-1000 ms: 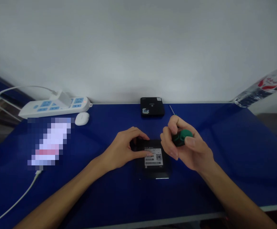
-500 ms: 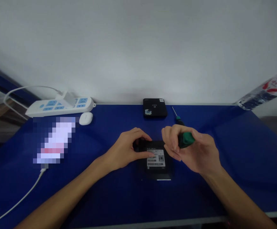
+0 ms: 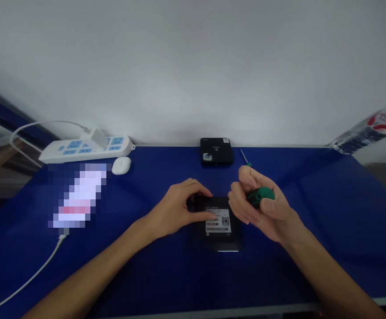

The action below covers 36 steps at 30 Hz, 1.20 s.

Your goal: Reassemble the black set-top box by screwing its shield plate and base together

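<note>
A flat black electronic box (image 3: 220,238) lies on the blue table, its white label with barcodes and a QR code facing up. My left hand (image 3: 176,206) steadies it from the left, with the thumb on the label and the fingers curled at the far edge. Closed around the green and black handle of a screwdriver (image 3: 261,196) is my right hand (image 3: 266,208), over the box's right side. The screwdriver's shaft and tip are hidden by the fingers. Behind that hand lies a second screwdriver (image 3: 244,157), its handle mostly covered.
Against the wall sits another black box (image 3: 216,151). At the left are a white power strip (image 3: 56,151) with a charger (image 3: 97,139), a small white case (image 3: 121,165), a blurred-out phone (image 3: 83,195) and a white cable (image 3: 35,275). A bottle (image 3: 368,128) leans at the far right.
My right hand has shifted slightly and its fingers have moved around the screwdriver handle, the index finger now raised and the thumb lower. My left hand stays on the box.
</note>
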### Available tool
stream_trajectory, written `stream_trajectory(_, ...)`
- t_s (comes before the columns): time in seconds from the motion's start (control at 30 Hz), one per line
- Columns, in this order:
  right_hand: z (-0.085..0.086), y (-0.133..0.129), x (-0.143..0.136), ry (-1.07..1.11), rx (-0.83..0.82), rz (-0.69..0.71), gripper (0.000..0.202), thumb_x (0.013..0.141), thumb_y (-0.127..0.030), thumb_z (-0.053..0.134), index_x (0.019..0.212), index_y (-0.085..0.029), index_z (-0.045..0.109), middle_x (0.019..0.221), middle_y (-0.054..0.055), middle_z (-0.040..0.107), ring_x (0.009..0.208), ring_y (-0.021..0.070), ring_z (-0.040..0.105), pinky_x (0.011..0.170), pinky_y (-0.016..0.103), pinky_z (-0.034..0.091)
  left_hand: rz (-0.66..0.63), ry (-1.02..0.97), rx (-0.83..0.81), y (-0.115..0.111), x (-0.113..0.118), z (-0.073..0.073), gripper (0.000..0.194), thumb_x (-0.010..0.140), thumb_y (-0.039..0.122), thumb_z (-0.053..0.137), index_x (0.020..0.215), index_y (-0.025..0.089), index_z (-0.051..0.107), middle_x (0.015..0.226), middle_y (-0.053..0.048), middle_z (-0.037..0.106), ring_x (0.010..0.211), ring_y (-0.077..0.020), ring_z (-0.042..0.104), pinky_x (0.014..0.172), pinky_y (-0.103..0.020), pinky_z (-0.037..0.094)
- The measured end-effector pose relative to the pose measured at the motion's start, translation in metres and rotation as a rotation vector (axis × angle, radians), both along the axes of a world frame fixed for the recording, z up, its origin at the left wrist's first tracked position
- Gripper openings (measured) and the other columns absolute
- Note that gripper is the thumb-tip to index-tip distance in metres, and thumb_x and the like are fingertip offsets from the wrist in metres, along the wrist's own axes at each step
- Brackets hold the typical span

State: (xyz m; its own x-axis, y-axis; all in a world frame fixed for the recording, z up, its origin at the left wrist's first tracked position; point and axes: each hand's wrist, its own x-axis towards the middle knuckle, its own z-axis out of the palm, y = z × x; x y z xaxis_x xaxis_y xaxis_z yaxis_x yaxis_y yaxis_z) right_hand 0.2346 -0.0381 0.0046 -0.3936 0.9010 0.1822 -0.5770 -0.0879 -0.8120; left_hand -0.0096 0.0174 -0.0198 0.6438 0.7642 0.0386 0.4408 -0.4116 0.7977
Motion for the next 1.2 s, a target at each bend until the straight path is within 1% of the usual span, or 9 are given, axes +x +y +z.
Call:
stream_trajectory(0.1,0.0023,0.0012,0.0002,0.008,-0.007,0.016,0.052,0.092,-0.053,0.088,0.090,-0.025,0.045,0.069,-0.006,0.051,0.055,0.0128,0.034,0.056,0.029,0.030,-0.006,-0.003,0.010,0.0003,-0.0002,-0.0002,0.042,0.083,0.048,0.096,0.115,0.027,0.079,0.107,-0.002,0.074,0.085,-0.0185,0.065,0.075,-0.032,0.054)
stream_trajectory(0.17,0.0046,0.0019,0.0010,0.018,-0.023,0.037,0.051,0.100,-0.063,0.075,0.086,-0.025,0.043,0.071,-0.002,0.053,0.058,0.0151,0.038,0.058,0.030,0.032,-0.013,-0.005,0.017,0.0007,-0.0002,0.0001,0.041,0.084,0.048,0.095,0.115,0.027,0.079,0.107,-0.002,0.075,0.085,-0.0186,0.066,0.075,-0.033,0.054)
stream_trajectory(0.27,0.0062,0.0022,0.0023,0.015,-0.055,0.030,0.040,0.109,-0.053,0.061,0.085,-0.025,0.044,0.076,0.001,0.057,0.063,0.0179,0.044,0.061,0.032,0.035,-0.011,0.000,0.005,0.0008,-0.0003,0.0005,0.041,0.084,0.049,0.095,0.115,0.027,0.079,0.107,-0.002,0.075,0.085,-0.0187,0.067,0.075,-0.033,0.054)
stream_trajectory(0.57,0.0031,0.0028,0.0003,0.047,-0.065,-0.043,0.028,0.088,-0.042,0.085,0.095,-0.022,0.066,0.090,0.003,0.054,0.074,0.0182,0.044,0.061,0.029,0.041,-0.013,-0.005,0.019,0.0006,-0.0006,0.0004,0.040,0.084,0.048,0.095,0.115,0.027,0.079,0.107,-0.003,0.075,0.085,-0.0189,0.066,0.075,-0.032,0.054)
stream_trajectory(0.7,0.0044,0.0026,-0.0002,-0.001,-0.016,-0.078,0.027,0.086,-0.042,0.086,0.091,-0.019,0.073,0.092,0.003,0.050,0.080,0.0192,0.047,0.064,0.028,0.045,-0.014,-0.002,0.017,0.0007,-0.0001,0.0018,0.041,0.084,0.049,0.095,0.115,0.027,0.079,0.106,-0.002,0.074,0.086,-0.0187,0.066,0.075,-0.032,0.053)
stream_trajectory(0.83,0.0040,0.0013,0.0011,-0.011,-0.008,-0.071,0.031,0.085,-0.037,0.091,0.091,-0.021,0.065,0.093,0.002,0.051,0.084,0.0201,0.054,0.069,0.030,0.048,-0.016,-0.011,0.018,0.0006,-0.0002,0.0014,0.040,0.084,0.047,0.095,0.114,0.026,0.078,0.105,-0.002,0.073,0.087,-0.0188,0.066,0.075,-0.032,0.053)
stream_trajectory(1.0,-0.0001,0.0002,0.0024,-0.004,0.008,-0.011,0.044,0.089,-0.031,0.092,0.095,-0.026,0.048,0.085,-0.003,0.056,0.060,0.0136,0.049,0.059,0.029,0.040,-0.016,-0.007,0.008,0.0007,-0.0001,0.0005,0.042,0.084,0.049,0.095,0.115,0.027,0.078,0.107,-0.002,0.074,0.086,-0.0189,0.066,0.075,-0.032,0.054)
stream_trajectory(1.1,0.0013,0.0015,0.0020,0.021,0.012,-0.010,0.047,0.092,-0.044,0.090,0.093,-0.026,0.047,0.083,-0.003,0.057,0.058,0.0131,0.042,0.056,0.029,0.034,-0.016,0.011,-0.009,0.0014,-0.0001,0.0010,0.042,0.084,0.049,0.095,0.116,0.027,0.079,0.108,-0.003,0.075,0.085,-0.0190,0.065,0.075,-0.033,0.053)
stream_trajectory(1.2,0.0055,0.0036,0.0023,0.027,-0.007,0.009,0.041,0.105,-0.054,0.071,0.088,-0.025,0.046,0.081,0.001,0.059,0.066,0.0177,0.046,0.062,0.032,0.038,-0.009,0.015,-0.023,0.0020,-0.0002,0.0019,0.041,0.084,0.047,0.095,0.115,0.027,0.078,0.107,-0.002,0.074,0.086,-0.0191,0.065,0.076,-0.033,0.053)
